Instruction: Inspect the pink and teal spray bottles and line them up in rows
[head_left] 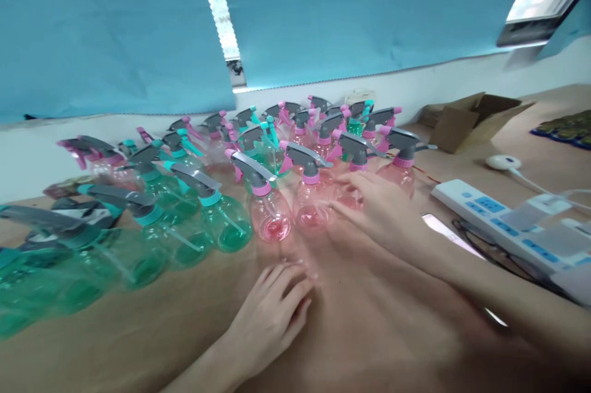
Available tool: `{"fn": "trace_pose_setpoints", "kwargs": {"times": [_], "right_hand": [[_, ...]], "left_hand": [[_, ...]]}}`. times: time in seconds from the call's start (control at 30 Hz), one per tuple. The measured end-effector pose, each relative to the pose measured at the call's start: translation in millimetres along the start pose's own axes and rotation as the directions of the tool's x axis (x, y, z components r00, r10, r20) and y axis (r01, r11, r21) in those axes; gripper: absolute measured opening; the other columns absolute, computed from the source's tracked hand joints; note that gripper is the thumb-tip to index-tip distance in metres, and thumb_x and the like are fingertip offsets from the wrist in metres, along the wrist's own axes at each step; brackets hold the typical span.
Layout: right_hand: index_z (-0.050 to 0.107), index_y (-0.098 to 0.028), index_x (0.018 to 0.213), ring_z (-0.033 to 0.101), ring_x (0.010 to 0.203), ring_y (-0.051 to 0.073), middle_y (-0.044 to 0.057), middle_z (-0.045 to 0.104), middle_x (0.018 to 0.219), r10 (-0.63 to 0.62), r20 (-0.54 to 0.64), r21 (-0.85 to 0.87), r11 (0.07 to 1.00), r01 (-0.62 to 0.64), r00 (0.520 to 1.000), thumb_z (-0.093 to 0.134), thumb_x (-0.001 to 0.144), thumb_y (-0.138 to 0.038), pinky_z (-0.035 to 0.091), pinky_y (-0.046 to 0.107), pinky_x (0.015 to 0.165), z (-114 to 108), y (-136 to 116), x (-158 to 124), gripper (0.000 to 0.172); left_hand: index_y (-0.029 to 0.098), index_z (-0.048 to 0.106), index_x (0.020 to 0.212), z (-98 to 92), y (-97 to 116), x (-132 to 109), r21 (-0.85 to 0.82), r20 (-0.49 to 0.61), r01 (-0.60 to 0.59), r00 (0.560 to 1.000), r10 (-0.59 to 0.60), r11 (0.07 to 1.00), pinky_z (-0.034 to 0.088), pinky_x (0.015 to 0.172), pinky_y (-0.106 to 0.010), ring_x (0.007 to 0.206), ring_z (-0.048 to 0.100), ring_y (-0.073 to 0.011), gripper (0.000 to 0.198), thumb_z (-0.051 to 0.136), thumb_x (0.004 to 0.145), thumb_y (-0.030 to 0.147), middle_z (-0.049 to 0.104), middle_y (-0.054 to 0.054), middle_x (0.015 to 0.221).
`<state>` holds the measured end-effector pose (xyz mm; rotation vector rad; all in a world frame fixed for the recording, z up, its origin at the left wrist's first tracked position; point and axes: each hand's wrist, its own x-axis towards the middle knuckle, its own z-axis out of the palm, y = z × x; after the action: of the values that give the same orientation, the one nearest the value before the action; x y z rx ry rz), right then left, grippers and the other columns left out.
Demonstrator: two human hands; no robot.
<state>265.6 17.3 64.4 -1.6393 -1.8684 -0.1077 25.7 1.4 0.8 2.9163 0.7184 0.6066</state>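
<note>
Several small spray bottles stand crowded on a brown table (138, 331), green ones (226, 220) at the left and pink ones (270, 214) in the middle and right, all with grey triggers. My left hand (272, 313) lies flat on the table in front of the pink bottles, fingers stretched out and holding nothing. My right hand (373, 202) reaches forward with fingers extended, its fingertips touching a pink bottle (314, 202). The view is blurred by motion.
A white power strip (489, 214) with cables lies at the right, with a white round device (503, 162) behind it. An open cardboard box (471, 119) sits at the back right. Blue blinds (346, 11) hang along the far wall.
</note>
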Motion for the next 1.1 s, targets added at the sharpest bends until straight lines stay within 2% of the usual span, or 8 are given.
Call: {"fn": "trace_pose_setpoints", "kwargs": {"times": [0.1, 0.17, 0.37, 0.6, 0.73, 0.87, 0.97, 1.1], "right_hand": [[0.065, -0.021, 0.098, 0.066, 0.078, 0.024, 0.005, 0.073, 0.091, 0.139, -0.021, -0.037, 0.989, -0.140, 0.990, 0.055, 0.085, -0.042, 0.047, 0.036, 0.066, -19, 13, -7, 0.027], [0.065, -0.020, 0.101, 0.067, 0.077, 0.025, 0.006, 0.073, 0.092, 0.161, -0.056, -0.094, 0.982, -0.165, 0.985, 0.053, 0.086, -0.046, 0.047, 0.037, 0.066, -23, 25, -9, 0.032], [0.056, -0.010, 0.117, 0.066, 0.089, 0.033, 0.016, 0.070, 0.101, 0.135, -0.073, -0.261, 0.954, -0.150, 0.988, 0.045, 0.087, -0.058, 0.047, 0.043, 0.074, -6, 49, -7, 0.058], [0.049, -0.004, 0.120, 0.068, 0.085, 0.037, 0.023, 0.069, 0.098, 0.255, 0.056, -0.308, 0.924, -0.226, 0.965, 0.034, 0.090, -0.060, 0.045, 0.039, 0.059, 8, 34, 4, 0.066], [0.045, -0.002, 0.124, 0.068, 0.086, 0.038, 0.023, 0.069, 0.100, 0.271, 0.052, -0.303, 0.921, -0.244, 0.961, 0.036, 0.090, -0.058, 0.045, 0.039, 0.060, 12, 32, 7, 0.066], [0.046, -0.007, 0.125, 0.067, 0.089, 0.036, 0.020, 0.066, 0.111, 0.284, 0.029, -0.302, 0.917, -0.262, 0.958, 0.042, 0.087, -0.059, 0.046, 0.040, 0.063, 12, 33, 1, 0.064], [0.049, -0.010, 0.122, 0.066, 0.090, 0.034, 0.018, 0.063, 0.118, 0.262, 0.029, -0.321, 0.916, -0.239, 0.965, 0.048, 0.085, -0.056, 0.047, 0.039, 0.064, 7, 30, -10, 0.060], [0.055, -0.008, 0.114, 0.065, 0.093, 0.032, 0.017, 0.065, 0.111, 0.162, 0.005, -0.329, 0.932, -0.152, 0.987, 0.051, 0.084, -0.056, 0.047, 0.037, 0.064, -1, 20, -32, 0.057]], "left_hand": [[0.018, 0.055, 0.113, 2.9, 1, 4, -0.025, 0.003, -0.015, 1.000, 0.016, 1.000, 0.048, 0.089, -0.043, 0.106, 0.057, -0.0250, 0.028, 0.043, 0.090, 0.009, 0.061, -0.010, 0.113], [0.018, 0.054, 0.115, 4.6, 2, 8, -0.048, 0.000, -0.028, 1.000, 0.028, 0.998, 0.047, 0.092, -0.043, 0.108, 0.055, -0.0248, 0.029, 0.044, 0.090, 0.008, 0.060, -0.010, 0.114], [0.016, 0.054, 0.115, 6.6, 10, 21, -0.085, -0.039, -0.050, 0.998, 0.047, 0.995, 0.048, 0.090, -0.043, 0.108, 0.055, -0.0249, 0.029, 0.046, 0.089, 0.007, 0.058, -0.012, 0.116], [0.016, 0.055, 0.115, 8.3, 18, 27, -0.124, -0.025, -0.054, 0.998, 0.051, 0.991, 0.046, 0.090, -0.045, 0.105, 0.056, -0.0251, 0.028, 0.048, 0.089, 0.008, 0.059, -0.011, 0.114], [0.018, 0.054, 0.115, 8.9, 20, 27, -0.150, -0.016, -0.029, 1.000, 0.027, 0.988, 0.045, 0.091, -0.045, 0.104, 0.056, -0.0244, 0.027, 0.047, 0.090, 0.010, 0.058, -0.010, 0.114], [0.020, 0.054, 0.115, 7.6, 21, 28, -0.203, -0.016, 0.010, 1.000, -0.013, 0.979, 0.046, 0.090, -0.043, 0.105, 0.055, -0.0239, 0.027, 0.047, 0.090, 0.011, 0.058, -0.009, 0.114], [0.022, 0.053, 0.116, 7.3, 21, 29, -0.265, -0.027, 0.063, 0.997, -0.073, 0.962, 0.047, 0.091, -0.041, 0.107, 0.055, -0.0230, 0.028, 0.048, 0.090, 0.013, 0.057, -0.008, 0.115], [0.024, 0.050, 0.120, 7.1, 19, 26, -0.343, 0.005, 0.193, 0.979, -0.204, 0.919, 0.046, 0.095, -0.042, 0.110, 0.055, -0.0231, 0.031, 0.049, 0.090, 0.017, 0.054, -0.006, 0.119]]}}
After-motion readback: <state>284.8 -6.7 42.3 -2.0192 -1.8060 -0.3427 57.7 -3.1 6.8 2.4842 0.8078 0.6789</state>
